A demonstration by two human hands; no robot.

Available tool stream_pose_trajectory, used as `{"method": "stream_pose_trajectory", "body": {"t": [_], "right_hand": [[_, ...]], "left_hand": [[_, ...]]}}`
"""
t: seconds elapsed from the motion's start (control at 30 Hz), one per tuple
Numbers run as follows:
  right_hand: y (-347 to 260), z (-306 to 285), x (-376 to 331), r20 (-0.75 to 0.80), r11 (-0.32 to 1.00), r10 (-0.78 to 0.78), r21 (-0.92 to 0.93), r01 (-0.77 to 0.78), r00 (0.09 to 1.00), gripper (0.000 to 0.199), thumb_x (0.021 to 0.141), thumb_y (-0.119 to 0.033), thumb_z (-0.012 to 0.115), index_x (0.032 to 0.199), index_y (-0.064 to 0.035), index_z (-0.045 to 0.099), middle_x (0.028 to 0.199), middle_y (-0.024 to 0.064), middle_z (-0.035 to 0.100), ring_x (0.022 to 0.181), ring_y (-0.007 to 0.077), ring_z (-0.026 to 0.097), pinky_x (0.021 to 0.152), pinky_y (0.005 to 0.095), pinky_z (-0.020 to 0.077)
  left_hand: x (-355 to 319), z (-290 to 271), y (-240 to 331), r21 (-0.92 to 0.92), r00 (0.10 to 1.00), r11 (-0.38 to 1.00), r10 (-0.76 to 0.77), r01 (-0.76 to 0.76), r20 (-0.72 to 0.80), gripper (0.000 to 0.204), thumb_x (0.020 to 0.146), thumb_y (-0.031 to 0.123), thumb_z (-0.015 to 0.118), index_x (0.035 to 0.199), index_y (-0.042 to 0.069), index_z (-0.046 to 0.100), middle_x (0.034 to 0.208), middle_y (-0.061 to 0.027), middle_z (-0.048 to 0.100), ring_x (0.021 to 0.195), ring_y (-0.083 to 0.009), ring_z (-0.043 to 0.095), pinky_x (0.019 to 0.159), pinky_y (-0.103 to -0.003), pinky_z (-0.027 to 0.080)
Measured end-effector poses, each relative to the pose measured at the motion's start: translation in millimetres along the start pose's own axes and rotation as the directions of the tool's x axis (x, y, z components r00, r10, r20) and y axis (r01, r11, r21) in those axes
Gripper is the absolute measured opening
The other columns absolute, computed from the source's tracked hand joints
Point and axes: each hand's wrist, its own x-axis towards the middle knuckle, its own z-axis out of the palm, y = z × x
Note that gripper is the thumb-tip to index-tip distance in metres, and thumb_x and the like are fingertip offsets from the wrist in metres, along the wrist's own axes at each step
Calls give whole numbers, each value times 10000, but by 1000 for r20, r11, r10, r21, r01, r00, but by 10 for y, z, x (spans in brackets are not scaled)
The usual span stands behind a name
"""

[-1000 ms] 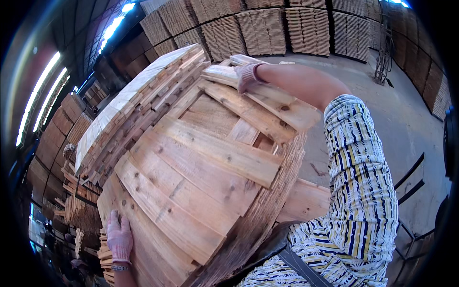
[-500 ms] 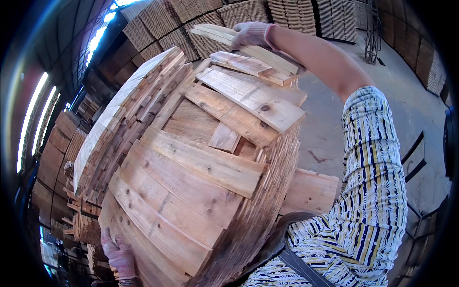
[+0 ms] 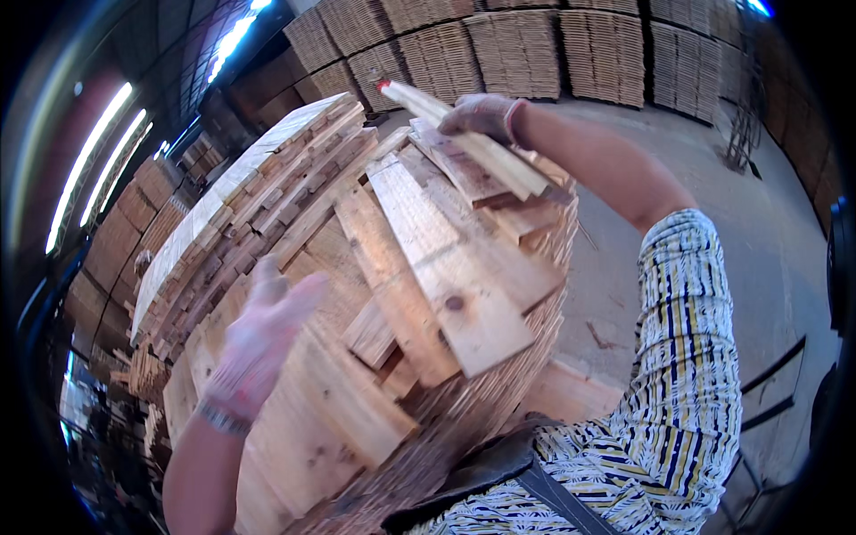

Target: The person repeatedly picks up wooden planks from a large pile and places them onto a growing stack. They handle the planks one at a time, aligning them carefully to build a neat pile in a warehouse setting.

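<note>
My right hand [image 3: 481, 119], in a work glove, is closed around a pair of narrow pale wooden planks [image 3: 499, 162], held at a slant over the far right of a large board stack. Their far end shows a bit of red. Gloved too, my left hand [image 3: 263, 343] is raised above the boards at the near left with fingers apart and nothing in it. Between the hands, a wide knotted board [image 3: 446, 276] and a narrower board [image 3: 392, 281] lie loose and aslant on the pile. Flat boards [image 3: 308, 437] cover its near part, partly hidden by my left forearm.
A higher row of stacked boards [image 3: 241, 192] borders the pile on the left. Large bundles of stacked wood [image 3: 513, 55] line the back. Concrete floor [image 3: 642, 178] lies to the right, with dark metal bars [image 3: 769, 388] near its edge.
My left hand has left the pile's near left edge and risen over the boards. My right hand still grips the planks, now steeper in view. The whole view has shifted and turned.
</note>
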Motion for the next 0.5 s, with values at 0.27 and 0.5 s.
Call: {"method": "stream_pose_trajectory", "body": {"t": [0.27, 0.5], "right_hand": [[213, 81, 425, 131, 965, -34, -253, 66, 991, 892, 876, -674, 538, 1379, 57, 447, 1272, 208, 592, 1155, 280, 585, 946, 378, 479], [365, 116, 296, 340, 873, 124, 409, -265, 932, 818, 882, -524, 652, 1418, 8, 339, 1246, 167, 547, 1025, 210, 621, 867, 356, 537]], "left_hand": [[1176, 1399, 582, 520, 915, 764, -389, 382, -101, 1296, 670, 728, 704, 1557, 35, 62, 1546, -294, 186, 1440, -441, 215, 1172, -437, 249], [1335, 1574, 718, 388, 937, 853, -329, 349, -120, 1047, 700, 428, 771, 1480, 41, 190, 1512, -313, 234, 1359, -439, 376, 1071, -466, 410]]}}
